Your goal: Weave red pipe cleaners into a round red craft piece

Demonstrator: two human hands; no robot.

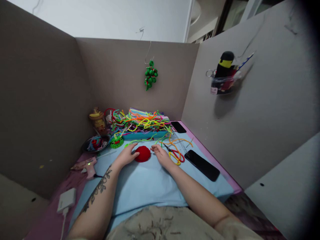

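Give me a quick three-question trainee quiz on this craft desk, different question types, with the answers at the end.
1. True or false: the left hand touches the red ball.
2. What lies just right of the right hand? A) glue gun B) scissors C) charger
3. Fill in: the phone lies on the ____ cloth.

Key: 1 true. 2 B, the scissors; the glue gun and charger lie far left. 3 blue.

Blue cloth-covered table [150,186], red fuzzy ball [142,154], scissors [175,154], phone [202,164], glue gun [84,165]
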